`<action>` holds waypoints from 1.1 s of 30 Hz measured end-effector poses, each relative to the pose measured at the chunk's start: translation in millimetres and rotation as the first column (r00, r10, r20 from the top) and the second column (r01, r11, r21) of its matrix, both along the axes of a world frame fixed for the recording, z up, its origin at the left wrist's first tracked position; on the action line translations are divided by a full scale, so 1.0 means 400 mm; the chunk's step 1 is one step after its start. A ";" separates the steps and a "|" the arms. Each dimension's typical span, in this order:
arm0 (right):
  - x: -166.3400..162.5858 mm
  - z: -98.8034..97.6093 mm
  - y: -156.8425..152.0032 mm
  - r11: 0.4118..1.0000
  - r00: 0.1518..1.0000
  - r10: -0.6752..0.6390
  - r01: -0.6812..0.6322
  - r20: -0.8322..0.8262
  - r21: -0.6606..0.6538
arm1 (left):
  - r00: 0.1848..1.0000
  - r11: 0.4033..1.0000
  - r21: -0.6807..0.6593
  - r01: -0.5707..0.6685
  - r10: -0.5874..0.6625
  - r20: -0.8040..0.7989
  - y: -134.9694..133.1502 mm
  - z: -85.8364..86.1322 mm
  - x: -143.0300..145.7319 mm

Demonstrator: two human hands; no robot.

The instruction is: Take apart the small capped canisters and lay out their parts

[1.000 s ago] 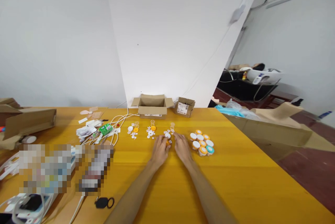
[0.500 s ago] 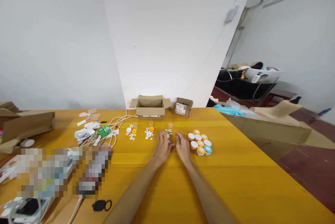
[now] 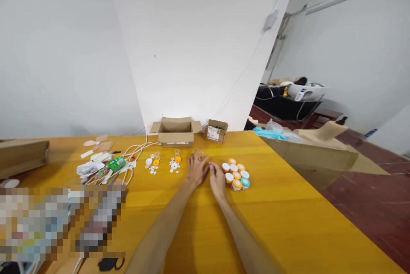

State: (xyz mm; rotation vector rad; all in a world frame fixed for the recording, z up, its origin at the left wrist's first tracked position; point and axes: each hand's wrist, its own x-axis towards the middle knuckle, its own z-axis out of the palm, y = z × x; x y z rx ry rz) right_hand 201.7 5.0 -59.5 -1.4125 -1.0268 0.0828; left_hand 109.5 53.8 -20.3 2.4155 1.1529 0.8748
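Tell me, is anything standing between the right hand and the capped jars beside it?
Nothing visible does. The right hand lies on the table just left of the capped jars, and no other object shows between them.

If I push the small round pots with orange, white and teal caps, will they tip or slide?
Probably slide: the capped pots look squat on the smooth yellow table. Likely light, being small; packed together, outer ones may scatter.

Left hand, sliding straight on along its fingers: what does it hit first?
Probably the small clear jar, just past the fingertips of the left hand; whether they already touch it is unclear. Farther along roughly that line stands the small cardboard box.
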 end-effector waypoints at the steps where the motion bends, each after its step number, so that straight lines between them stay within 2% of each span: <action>1: 0.000 0.001 0.001 1.000 1.000 -0.005 0.005 0.001 0.005 | 1.000 1.000 0.002 -0.004 0.004 -0.002 0.004 0.002 0.004; 17: -0.009 0.017 -0.013 1.000 0.999 -0.004 0.003 0.034 0.003 | 0.978 0.979 0.006 -0.205 0.205 0.039 0.065 0.001 0.043; 21: -0.028 0.053 -0.034 1.000 0.990 -0.011 0.009 0.143 0.016 | 0.980 0.980 0.003 -0.197 0.197 0.038 0.057 0.016 0.038; 25: -0.046 0.095 -0.061 0.999 0.940 0.007 -0.021 0.340 0.036 | 0.986 0.985 0.050 -0.165 0.163 0.041 0.039 0.029 0.027; 29: -0.032 0.112 -0.077 0.995 0.835 -0.097 0.098 0.541 0.027 | 0.989 0.982 0.123 -0.146 0.146 0.007 0.020 0.028 0.019; 33: -0.001 0.114 -0.093 0.942 0.751 -0.188 0.320 0.634 -0.099 | 0.992 0.972 0.209 -0.107 0.120 -0.048 0.004 0.014 0.014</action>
